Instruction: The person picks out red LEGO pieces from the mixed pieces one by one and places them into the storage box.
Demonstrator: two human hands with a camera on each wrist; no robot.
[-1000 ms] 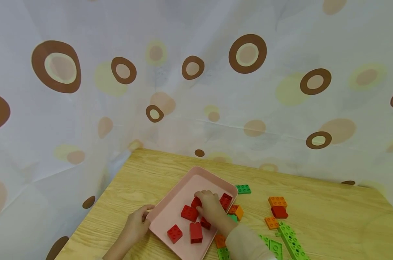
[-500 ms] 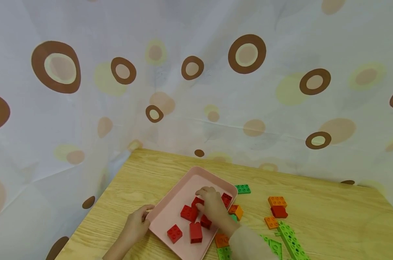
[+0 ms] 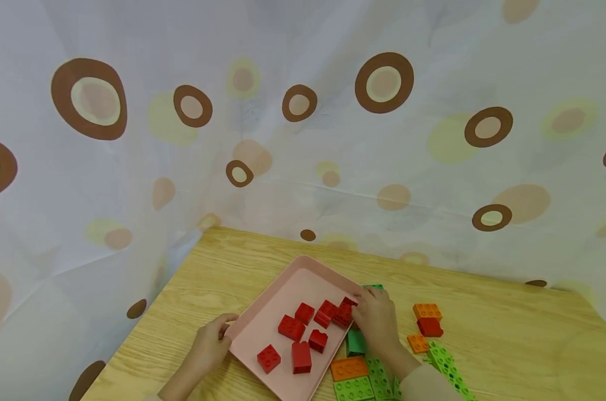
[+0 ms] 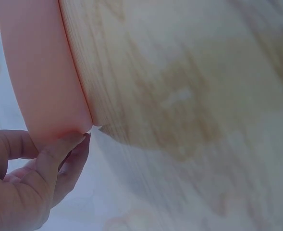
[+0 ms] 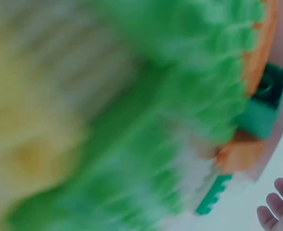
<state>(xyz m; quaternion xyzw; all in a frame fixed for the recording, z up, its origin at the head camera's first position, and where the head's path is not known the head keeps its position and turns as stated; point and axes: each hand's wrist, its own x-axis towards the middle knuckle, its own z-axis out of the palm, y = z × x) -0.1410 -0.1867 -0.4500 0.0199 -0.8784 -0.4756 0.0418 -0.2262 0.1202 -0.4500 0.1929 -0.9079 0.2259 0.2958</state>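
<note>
In the head view a pink tray lies on the table with several red bricks loose inside. My left hand grips the tray's left corner; in the left wrist view, thumb and fingers pinch its outer wall. At the tray's right corner is my right hand, beside a pair of red bricks close to that rim. The right wrist view catches its fingers spread and slightly bent, holding no brick.
Right of the tray are a dark green brick, an orange brick and light green bricks. Farther right lie orange and red bricks, plus a long green piece. A spotted curtain hangs behind the table.
My right hand has left the red bricks in the middle of the tray and moved right to its right corner. The left hand and the tray have stayed in place.
</note>
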